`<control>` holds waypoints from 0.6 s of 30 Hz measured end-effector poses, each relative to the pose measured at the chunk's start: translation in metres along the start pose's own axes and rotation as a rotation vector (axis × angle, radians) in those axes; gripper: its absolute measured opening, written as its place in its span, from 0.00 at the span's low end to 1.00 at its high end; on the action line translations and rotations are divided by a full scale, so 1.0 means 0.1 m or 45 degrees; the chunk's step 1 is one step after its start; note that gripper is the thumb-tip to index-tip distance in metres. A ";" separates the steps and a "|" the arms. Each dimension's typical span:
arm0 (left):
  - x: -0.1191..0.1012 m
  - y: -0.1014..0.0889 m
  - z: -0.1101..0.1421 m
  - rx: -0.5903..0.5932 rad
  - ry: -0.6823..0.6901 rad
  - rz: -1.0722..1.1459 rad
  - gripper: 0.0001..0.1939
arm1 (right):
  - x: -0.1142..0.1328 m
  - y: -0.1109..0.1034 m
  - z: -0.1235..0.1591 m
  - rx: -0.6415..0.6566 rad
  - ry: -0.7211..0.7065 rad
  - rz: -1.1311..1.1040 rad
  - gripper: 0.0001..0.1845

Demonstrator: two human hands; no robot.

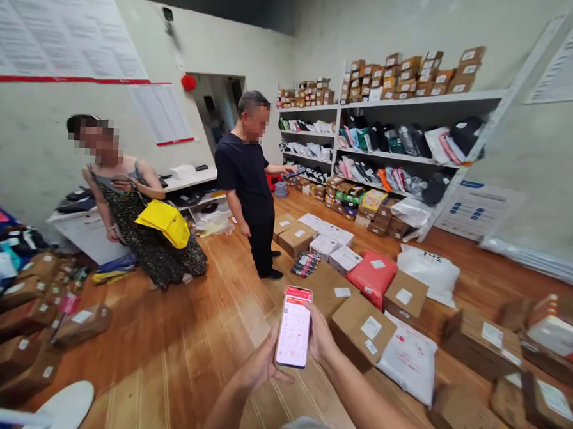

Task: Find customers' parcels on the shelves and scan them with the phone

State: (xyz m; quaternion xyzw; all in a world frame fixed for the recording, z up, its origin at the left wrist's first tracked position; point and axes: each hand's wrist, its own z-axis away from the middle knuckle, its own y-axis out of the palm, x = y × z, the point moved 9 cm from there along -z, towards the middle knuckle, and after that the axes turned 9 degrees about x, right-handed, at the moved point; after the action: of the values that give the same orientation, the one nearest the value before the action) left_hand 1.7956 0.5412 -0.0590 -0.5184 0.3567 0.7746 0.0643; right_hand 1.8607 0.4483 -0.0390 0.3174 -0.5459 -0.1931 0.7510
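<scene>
A smartphone (294, 333) with a lit screen, red at the top and pale below, is held upright in front of me. My left hand (263, 360) is closed around its lower left side, with fingers passing behind it. My right hand (321, 335) grips the right edge, its thumb near the upper part of the screen. The small print on the screen is too blurred to read. Just beyond the phone, to the right, lie cardboard boxes (362, 327) with white labels and a white plastic parcel (409, 357).
A person in dark clothes (247, 174) stands ahead, holding a phone-like device. Another person in a long dress (136, 226) carries a yellow bag (164, 222). Shelves (422, 97) with parcels line the back wall. More boxes (20, 348) lie on the left. Wooden floor (174, 343) runs between.
</scene>
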 end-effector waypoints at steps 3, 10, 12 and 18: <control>-0.15 -0.08 0.11 -0.079 0.049 0.131 0.45 | -0.12 0.27 -0.21 -0.027 -0.046 0.012 0.17; -0.03 -0.50 0.49 -0.119 -0.081 0.166 0.54 | -0.72 0.44 -0.25 -0.057 0.136 -0.064 0.21; 0.10 -0.60 0.54 -0.090 -0.100 0.143 0.55 | -0.89 0.48 -0.20 -0.035 0.224 -0.116 0.22; 0.06 -1.48 0.73 -0.362 -0.175 0.022 0.54 | -1.18 0.48 -0.01 0.054 0.406 -0.269 0.27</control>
State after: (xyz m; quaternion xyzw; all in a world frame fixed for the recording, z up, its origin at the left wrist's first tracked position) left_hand 1.8075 0.6937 -0.1209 -0.4650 0.2426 0.8514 0.0077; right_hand 1.8198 0.5584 -0.0887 0.4154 -0.3876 -0.2064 0.7966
